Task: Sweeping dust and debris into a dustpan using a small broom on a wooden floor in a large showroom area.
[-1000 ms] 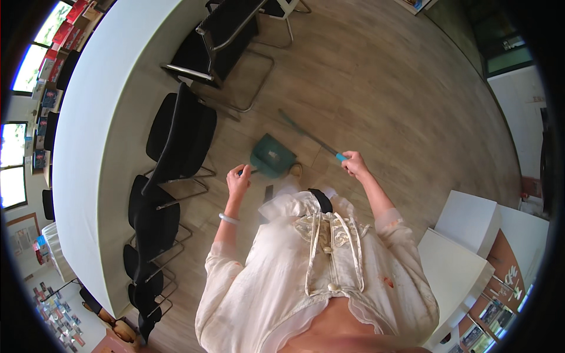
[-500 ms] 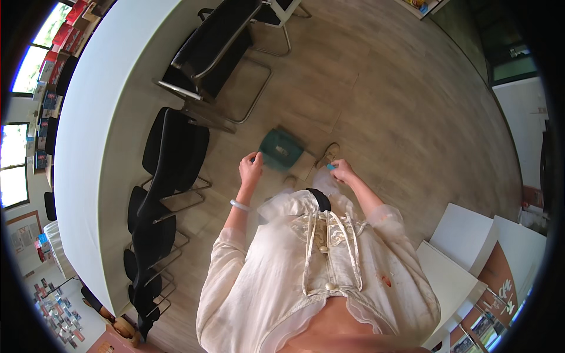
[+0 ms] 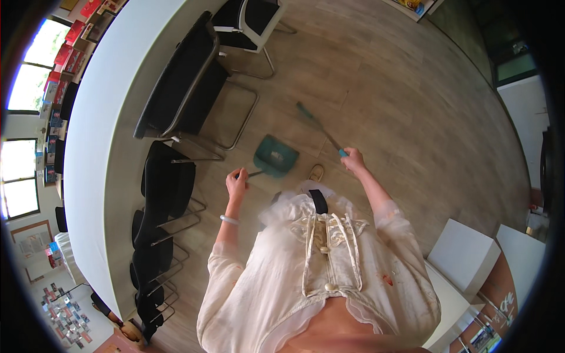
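Note:
A green dustpan (image 3: 276, 156) is at floor level ahead of me, left of my shoe. Its dark handle runs to my left hand (image 3: 236, 182), whose fingers are closed round the end. Some pale bits show inside the pan; what they are I cannot tell. My right hand (image 3: 353, 160) grips the blue end of a long-handled broom (image 3: 323, 129). The broom slants forward and left, with its narrow green head at the far end, right of and beyond the dustpan. Whether the head touches the floor is unclear.
Black chairs (image 3: 170, 176) with metal legs line the long white table (image 3: 94, 159) on my left. Another chair (image 3: 250, 26) stands farther ahead. White boxes (image 3: 462, 253) are at the lower right. My shoe (image 3: 316, 172) rests on the wood-look floor (image 3: 406, 117).
The broom, previously near my feet and mostly hidden, has swung forward into view as my right hand moved forward and right. My left hand and the dustpan have shifted slightly left.

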Tool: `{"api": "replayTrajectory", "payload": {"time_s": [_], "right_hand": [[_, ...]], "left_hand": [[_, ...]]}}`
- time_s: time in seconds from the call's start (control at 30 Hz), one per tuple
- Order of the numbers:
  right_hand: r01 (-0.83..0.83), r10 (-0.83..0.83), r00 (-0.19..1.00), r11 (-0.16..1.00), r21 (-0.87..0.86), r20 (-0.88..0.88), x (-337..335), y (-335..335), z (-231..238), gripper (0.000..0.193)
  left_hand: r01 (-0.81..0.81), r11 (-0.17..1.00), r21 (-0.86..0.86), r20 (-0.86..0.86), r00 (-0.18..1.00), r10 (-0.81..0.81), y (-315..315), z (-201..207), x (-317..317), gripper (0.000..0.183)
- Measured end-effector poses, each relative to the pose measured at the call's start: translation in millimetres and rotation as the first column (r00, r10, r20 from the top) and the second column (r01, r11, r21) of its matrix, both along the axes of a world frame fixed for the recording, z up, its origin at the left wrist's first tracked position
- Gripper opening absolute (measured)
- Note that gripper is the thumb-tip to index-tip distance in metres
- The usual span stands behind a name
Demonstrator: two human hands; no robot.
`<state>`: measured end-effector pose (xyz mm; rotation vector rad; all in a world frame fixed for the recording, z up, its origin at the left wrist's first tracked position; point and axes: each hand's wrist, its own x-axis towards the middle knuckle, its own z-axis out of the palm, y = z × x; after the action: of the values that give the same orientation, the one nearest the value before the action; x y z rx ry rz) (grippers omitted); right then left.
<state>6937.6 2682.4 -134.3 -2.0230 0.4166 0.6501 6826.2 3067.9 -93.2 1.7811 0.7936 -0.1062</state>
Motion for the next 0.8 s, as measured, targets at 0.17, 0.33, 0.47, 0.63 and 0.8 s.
{"api": "replayTrajectory", "payload": {"time_s": [0.17, 0.33, 0.47, 0.63, 0.8], "right_hand": [[0.061, -0.061, 0.998, 0.979, -0.195, 0.007, 47.3, -3.9, -28.1, 0.044], [-0.194, 0.197, 0.980, 0.962, -0.193, -0.003, 41.3, -5.0, -53.6, 0.042], [-0.012, 0.061, 0.959, 0.984, 0.177, -0.276, 51.7, -38.6, -21.1, 0.044], [0.236, -0.083, 0.906, 0.913, 0.333, -0.414, 73.6, -72.8, -0.3, 0.052], [-0.003, 0.047, 0.979, 0.976, 0.217, -0.200, 126.4, -96.8, 16.3, 0.042]], "left_hand": [[-0.020, 0.999, -0.050, -0.008, 1.000, 0.020, -30.1, -32.8, 42.4, 0.031], [0.037, 0.996, -0.076, -0.052, 0.998, -0.041, -56.2, -26.8, 89.7, 0.027], [0.000, 0.972, -0.236, -0.005, 1.000, -0.001, -54.2, -19.7, 119.9, 0.027], [-0.003, 0.974, -0.225, 0.040, 0.999, 0.013, -58.8, -4.1, 151.0, 0.026], [0.031, 0.982, -0.185, 0.069, 0.997, -0.018, -76.5, 3.1, 193.5, 0.029]]}}
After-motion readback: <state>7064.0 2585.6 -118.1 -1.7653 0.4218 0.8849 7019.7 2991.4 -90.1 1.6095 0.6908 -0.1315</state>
